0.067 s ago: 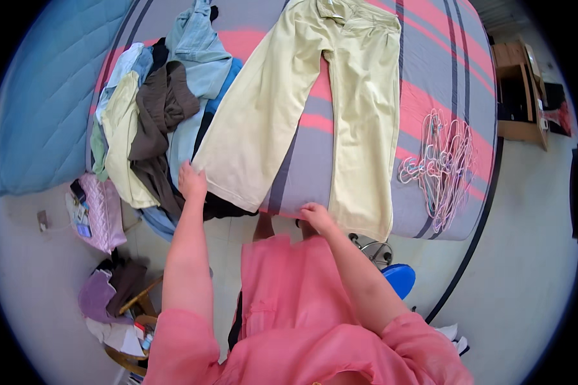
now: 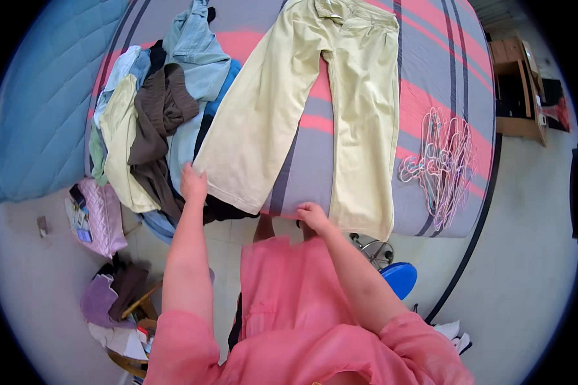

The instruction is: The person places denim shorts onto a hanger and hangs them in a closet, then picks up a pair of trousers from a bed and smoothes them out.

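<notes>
Both hands work at the hem end of a pair of pale yellow trousers (image 2: pixel 315 96) laid flat, front up, on the bed (image 2: pixel 430 96). Left hand (image 2: pixel 192 181) sits at the outer corner of the left leg's hem, fingers closed on or pressed against the cloth edge; whether it pinches the fabric or only holds it down cannot be told. Right hand (image 2: pixel 313 215) lies at the bed's near edge in the gap between the two hems, fingers curled, close to the right leg's inner corner; contact with the cloth cannot be confirmed.

Trousers lie with the waistband far from the person and the legs spread apart in a narrow V, hems at the near edge. Judged from this lay, the garment is spread for smoothing, with both hands at the end easiest to reach.

Bed cover is grey with pink bands and dark lines. Left of the trousers, touching the left leg, is a heap of clothes (image 2: pixel 160 122): brown, light blue, pale green and dark pieces, unsorted. Right of the trousers, apart from them, lies a bundle of pink and white hangers (image 2: pixel 440 163), grouped clear of the garment.

A blue quilt (image 2: pixel 45 102) lies left of the heap. On the floor below it is a pink quilted bag (image 2: pixel 103 215) with small items too blurred to read, and more clothes on a stool (image 2: pixel 119 301). A blue round lid-like object (image 2: pixel 398 277) sits by the bed's edge. A wooden shelf (image 2: pixel 517 90) stands at the far right. No legible labels or signs are seen.
</notes>
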A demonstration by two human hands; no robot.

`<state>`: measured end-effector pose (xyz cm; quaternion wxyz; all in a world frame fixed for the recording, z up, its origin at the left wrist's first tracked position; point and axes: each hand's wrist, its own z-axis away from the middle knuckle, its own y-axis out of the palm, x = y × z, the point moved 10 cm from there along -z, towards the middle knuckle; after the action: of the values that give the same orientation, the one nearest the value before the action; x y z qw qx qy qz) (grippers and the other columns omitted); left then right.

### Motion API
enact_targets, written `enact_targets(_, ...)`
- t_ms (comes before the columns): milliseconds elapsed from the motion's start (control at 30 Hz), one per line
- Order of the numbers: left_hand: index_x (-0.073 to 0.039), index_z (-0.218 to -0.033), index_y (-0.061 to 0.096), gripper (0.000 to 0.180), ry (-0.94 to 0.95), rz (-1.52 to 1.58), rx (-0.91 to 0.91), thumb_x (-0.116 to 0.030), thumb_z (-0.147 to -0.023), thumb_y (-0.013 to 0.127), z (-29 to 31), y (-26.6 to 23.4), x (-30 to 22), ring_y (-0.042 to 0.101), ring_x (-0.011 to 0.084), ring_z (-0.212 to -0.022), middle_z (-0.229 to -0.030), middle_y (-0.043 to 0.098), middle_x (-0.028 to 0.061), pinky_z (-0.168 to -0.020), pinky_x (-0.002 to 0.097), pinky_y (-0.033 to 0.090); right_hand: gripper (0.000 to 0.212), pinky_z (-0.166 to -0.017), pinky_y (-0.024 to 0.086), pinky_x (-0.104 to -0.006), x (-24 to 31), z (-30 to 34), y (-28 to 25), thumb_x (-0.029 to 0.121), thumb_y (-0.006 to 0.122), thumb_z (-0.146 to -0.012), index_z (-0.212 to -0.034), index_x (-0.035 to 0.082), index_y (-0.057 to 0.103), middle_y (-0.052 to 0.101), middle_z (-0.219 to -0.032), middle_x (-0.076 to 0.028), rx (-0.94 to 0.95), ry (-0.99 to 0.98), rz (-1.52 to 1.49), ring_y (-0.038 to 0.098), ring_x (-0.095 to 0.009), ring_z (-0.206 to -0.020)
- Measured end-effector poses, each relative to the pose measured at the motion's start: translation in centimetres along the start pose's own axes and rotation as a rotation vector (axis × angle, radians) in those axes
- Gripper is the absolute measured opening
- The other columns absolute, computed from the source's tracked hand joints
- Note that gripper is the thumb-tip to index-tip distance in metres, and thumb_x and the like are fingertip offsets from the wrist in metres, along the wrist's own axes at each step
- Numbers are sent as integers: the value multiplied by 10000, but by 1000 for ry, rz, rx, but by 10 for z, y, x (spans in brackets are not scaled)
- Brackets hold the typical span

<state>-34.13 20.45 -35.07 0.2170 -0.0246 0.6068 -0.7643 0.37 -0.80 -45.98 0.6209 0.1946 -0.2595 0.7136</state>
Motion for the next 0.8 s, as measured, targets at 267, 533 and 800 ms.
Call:
enact_targets(267,-3,-1165,478,325,-183,1119,930,-151,-881,534,36,28,-55,594,225,-963,-1107,590,114,-828,349,478,495,-791,435,-329,55,-16,78,274,602,-828,-1251,73,443,554,-1112,-67,-29,205,-441,534,-185,-947)
enact_targets(533,-19,-1249,431,372,-299,1764,1131,-170,-914,492,85,-57,-66,569,208,-1040,-1173,559,105,-876,340,481,401,-929,440,-398,141,64,101,156,540,-878,-1231,-3,434,545,-1185,-143,174,-37,-1274,541,-255,-1083)
enact_targets(800,-17,-908,591,166,-15,693,638,-164,-892,517,44,13,96,557,108,-642,-749,588,23,-530,248,463,413,-772,505,-386,45,89,125,119,653,-800,-1150,-29,491,603,-1052,-142,-194,182,-939,601,-246,-914)
